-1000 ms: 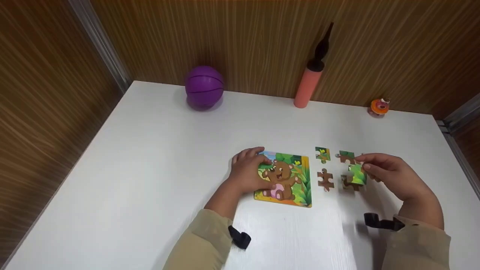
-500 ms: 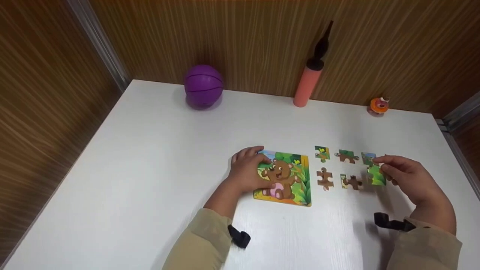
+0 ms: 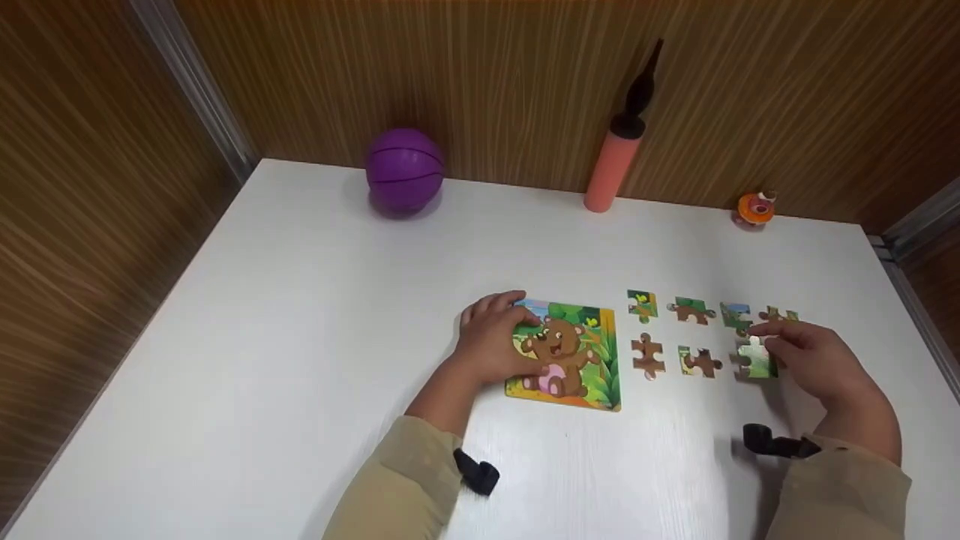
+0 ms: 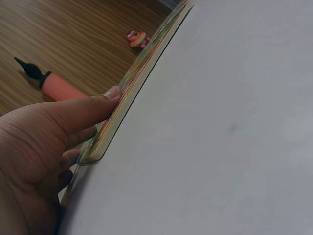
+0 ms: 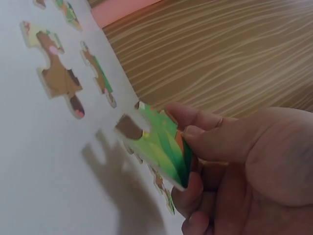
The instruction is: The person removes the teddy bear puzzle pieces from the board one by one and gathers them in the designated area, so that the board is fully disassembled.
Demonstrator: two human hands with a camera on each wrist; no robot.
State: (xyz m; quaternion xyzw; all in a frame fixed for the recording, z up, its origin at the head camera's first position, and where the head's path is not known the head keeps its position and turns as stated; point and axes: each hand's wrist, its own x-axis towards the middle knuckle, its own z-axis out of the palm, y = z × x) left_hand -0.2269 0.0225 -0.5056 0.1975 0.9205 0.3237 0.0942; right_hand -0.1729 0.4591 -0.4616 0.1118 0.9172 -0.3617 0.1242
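My left hand [image 3: 493,345] holds the left side of a square bear jigsaw puzzle [image 3: 574,360] on the table. In the left wrist view its thumb [image 4: 113,92] lies along the near edge of the puzzle's thick border. A green jigsaw piece [image 5: 161,142] with a brown corner is pinched between thumb and fingers of my right hand [image 3: 821,364]. That piece appears tilted and raised above the table, with its shadow below. Several loose pieces lie beside it in two rows, among them a brown piece [image 3: 648,356] and a brown-and-yellow piece [image 3: 701,363].
Along the back wall stand a purple ball [image 3: 405,171], a pink hand pump [image 3: 613,169] with a black nozzle, and a small orange figurine [image 3: 755,208]. The white table [image 3: 300,315] meets wood-grain panels at the back.
My right hand has carried the green piece rightward, past the lower row, and lowered it slightly. Loose pieces it covered now show. The left hand stays on the puzzle.
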